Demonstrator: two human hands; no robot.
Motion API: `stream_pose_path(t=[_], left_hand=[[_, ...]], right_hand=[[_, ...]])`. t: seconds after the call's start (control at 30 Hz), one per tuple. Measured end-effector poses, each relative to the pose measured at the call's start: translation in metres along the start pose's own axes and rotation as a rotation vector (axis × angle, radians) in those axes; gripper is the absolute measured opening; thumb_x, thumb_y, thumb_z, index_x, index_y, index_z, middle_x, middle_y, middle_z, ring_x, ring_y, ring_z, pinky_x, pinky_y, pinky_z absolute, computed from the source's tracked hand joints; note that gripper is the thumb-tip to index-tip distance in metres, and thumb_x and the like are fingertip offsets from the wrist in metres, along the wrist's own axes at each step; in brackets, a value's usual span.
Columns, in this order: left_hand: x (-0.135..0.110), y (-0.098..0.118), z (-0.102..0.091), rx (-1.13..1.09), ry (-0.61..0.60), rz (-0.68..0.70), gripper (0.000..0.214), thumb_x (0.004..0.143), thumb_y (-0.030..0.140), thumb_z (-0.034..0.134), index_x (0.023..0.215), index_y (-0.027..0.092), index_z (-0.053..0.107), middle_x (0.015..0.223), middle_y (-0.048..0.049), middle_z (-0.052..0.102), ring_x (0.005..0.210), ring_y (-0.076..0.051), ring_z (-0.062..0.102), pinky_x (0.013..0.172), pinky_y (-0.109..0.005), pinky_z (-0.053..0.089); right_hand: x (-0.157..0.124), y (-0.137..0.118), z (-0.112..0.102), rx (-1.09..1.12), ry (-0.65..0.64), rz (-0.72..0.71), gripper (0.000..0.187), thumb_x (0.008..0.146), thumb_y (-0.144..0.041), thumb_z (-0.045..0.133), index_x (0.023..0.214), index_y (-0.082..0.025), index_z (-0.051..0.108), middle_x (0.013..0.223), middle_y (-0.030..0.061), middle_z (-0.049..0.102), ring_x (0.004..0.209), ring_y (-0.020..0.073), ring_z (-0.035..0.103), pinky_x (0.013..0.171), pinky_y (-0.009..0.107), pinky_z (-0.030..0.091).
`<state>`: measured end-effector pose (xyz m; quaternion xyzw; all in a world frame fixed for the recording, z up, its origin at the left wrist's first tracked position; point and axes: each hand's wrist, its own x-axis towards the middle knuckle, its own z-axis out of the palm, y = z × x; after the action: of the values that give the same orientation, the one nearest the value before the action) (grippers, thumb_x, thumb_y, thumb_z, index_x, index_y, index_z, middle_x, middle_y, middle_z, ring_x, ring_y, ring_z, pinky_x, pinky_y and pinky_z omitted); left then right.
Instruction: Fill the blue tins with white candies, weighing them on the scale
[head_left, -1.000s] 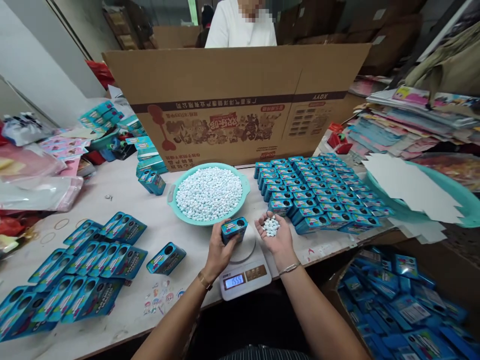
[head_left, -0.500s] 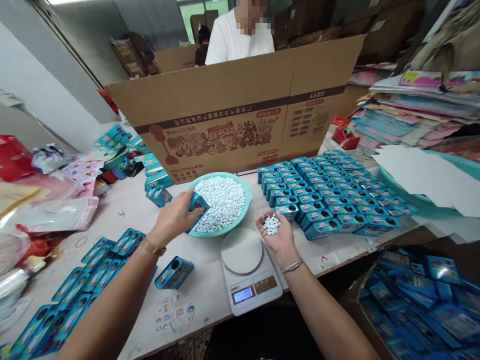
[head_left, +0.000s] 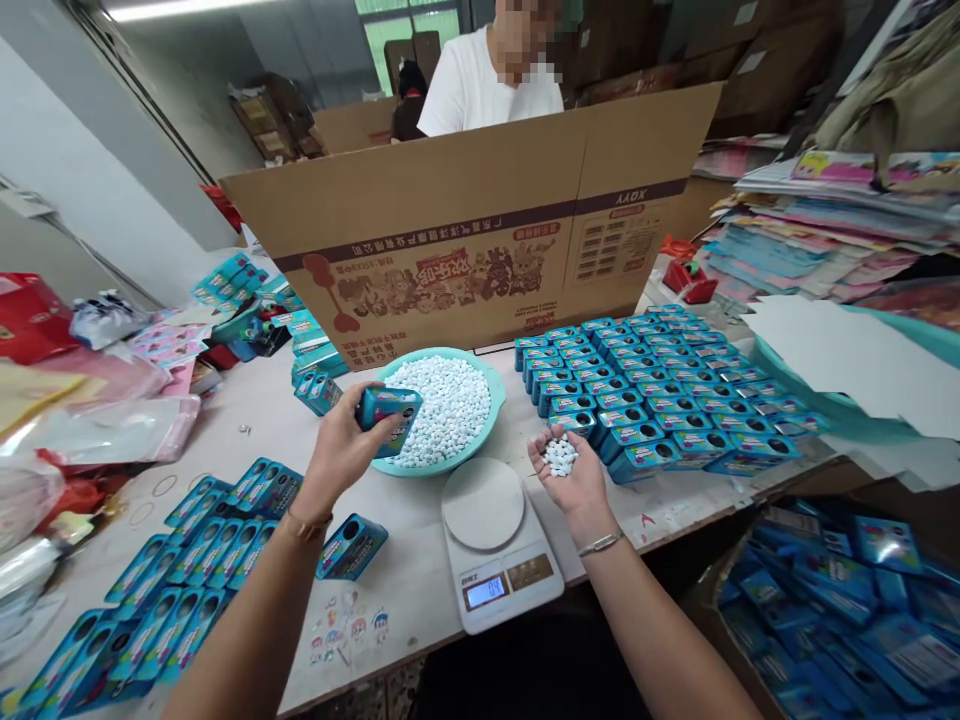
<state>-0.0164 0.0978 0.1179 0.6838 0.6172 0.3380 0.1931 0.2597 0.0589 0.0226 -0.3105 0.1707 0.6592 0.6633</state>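
My left hand grips a small blue tin by its side, tilted over the left rim of a turquoise bowl. White pellet-like candies fill that bowl. Palm up and cupped, my right hand carries a small heap of white candies, to the right of a white kitchen scale. Nothing lies on the scale's round plate, and its display is lit. A single blue tin with a dark round hole on top stands left of the scale, near my left forearm.
Rows of blue tins stand at the right, more tins at the left. A tall cardboard sheet rises behind the bowl, with a person in a white shirt beyond. A carton of blue tins sits lower right.
My left hand has turned the tin, so more of its top shows above the bowl. My right hand with the candies has shifted slightly right, away from the scale.
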Motion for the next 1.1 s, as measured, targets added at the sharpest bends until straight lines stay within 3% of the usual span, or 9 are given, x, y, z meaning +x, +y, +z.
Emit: stream_pose_path(t=[0.1,0.2,0.37,0.47,0.57,0.67,0.8,0.93,1.1], left_hand=[[-0.033,-0.009,0.021,-0.35,0.048,-0.065,0.054,0.067,0.043,0.074,0.113,0.02,0.058,0.093,-0.0028,0.068,0.084,-0.021,0.065,0.074,-0.034,0.056],[-0.068,-0.02,0.059,-0.536,0.034,-0.099,0.049,0.065,0.036,0.078,0.107,0.02,0.06,0.092,-0.0022,0.069,0.083,-0.019,0.066,0.077,-0.033,0.055],[-0.099,-0.033,0.125,-0.651,0.011,-0.117,0.04,0.071,0.032,0.075,0.106,0.02,0.06,0.096,-0.0039,0.07,0.088,-0.02,0.067,0.085,-0.036,0.054],[-0.103,-0.033,0.141,-0.627,0.01,-0.083,0.038,0.075,0.031,0.073,0.109,0.019,0.059,0.105,-0.0069,0.07,0.096,-0.021,0.067,0.09,-0.038,0.053],[-0.11,-0.031,0.135,-0.547,0.054,-0.017,0.055,0.075,0.033,0.075,0.123,0.02,0.053,0.121,-0.0114,0.065,0.113,-0.024,0.063,0.099,-0.041,0.05],[-0.127,-0.033,0.115,-0.441,0.219,-0.007,0.055,0.079,0.036,0.073,0.128,0.022,0.05,0.124,-0.0118,0.064,0.117,-0.025,0.061,0.098,-0.042,0.05],[-0.156,-0.05,0.09,-0.459,0.427,-0.178,0.04,0.084,0.038,0.067,0.118,0.02,0.057,0.11,-0.0103,0.068,0.103,-0.022,0.066,0.086,-0.036,0.055],[-0.174,-0.071,0.076,-0.538,0.515,-0.359,0.04,0.08,0.042,0.07,0.11,0.017,0.061,0.098,-0.0084,0.07,0.094,-0.02,0.068,0.087,-0.036,0.055],[-0.179,-0.079,0.067,-0.583,0.584,-0.447,0.042,0.078,0.045,0.072,0.108,0.017,0.062,0.094,-0.0058,0.07,0.092,-0.021,0.068,0.093,-0.042,0.054]], right_hand=[[0.006,-0.004,-0.011,0.01,-0.02,-0.008,0.017,0.087,-0.017,0.046,0.076,-0.018,0.06,0.062,0.0012,0.066,0.054,0.0141,0.064,0.061,0.032,0.06],[0.012,-0.008,-0.024,0.004,-0.006,-0.023,0.017,0.086,-0.016,0.046,0.076,-0.018,0.06,0.064,0.0018,0.066,0.056,0.014,0.065,0.062,0.032,0.061],[0.014,-0.014,-0.036,-0.041,0.021,-0.057,0.015,0.084,-0.016,0.047,0.076,-0.018,0.06,0.064,0.0011,0.066,0.056,0.0136,0.065,0.063,0.032,0.061],[0.011,-0.019,-0.036,-0.05,0.055,-0.064,0.017,0.084,-0.016,0.045,0.076,-0.018,0.06,0.063,0.0004,0.066,0.056,0.0134,0.065,0.063,0.033,0.061],[0.009,-0.024,-0.036,-0.04,0.068,-0.081,0.019,0.086,-0.016,0.042,0.078,-0.018,0.06,0.064,0.0003,0.064,0.058,0.0131,0.065,0.06,0.031,0.06],[0.009,-0.027,-0.039,-0.044,0.022,-0.071,0.019,0.086,-0.016,0.041,0.078,-0.019,0.058,0.065,0.0001,0.061,0.056,0.011,0.061,0.053,0.024,0.055],[0.011,-0.029,-0.045,-0.098,-0.091,-0.009,0.013,0.085,-0.017,0.044,0.076,-0.02,0.054,0.062,-0.0034,0.051,0.045,0.0077,0.049,0.039,0.017,0.042],[0.008,-0.027,-0.045,-0.104,-0.139,0.015,0.013,0.086,-0.018,0.042,0.078,-0.02,0.052,0.062,-0.0044,0.048,0.04,0.0066,0.041,0.033,0.016,0.033],[0.006,-0.023,-0.039,-0.144,-0.2,0.049,0.011,0.086,-0.019,0.044,0.077,-0.021,0.05,0.06,-0.006,0.045,0.039,0.0063,0.039,0.031,0.016,0.031]])
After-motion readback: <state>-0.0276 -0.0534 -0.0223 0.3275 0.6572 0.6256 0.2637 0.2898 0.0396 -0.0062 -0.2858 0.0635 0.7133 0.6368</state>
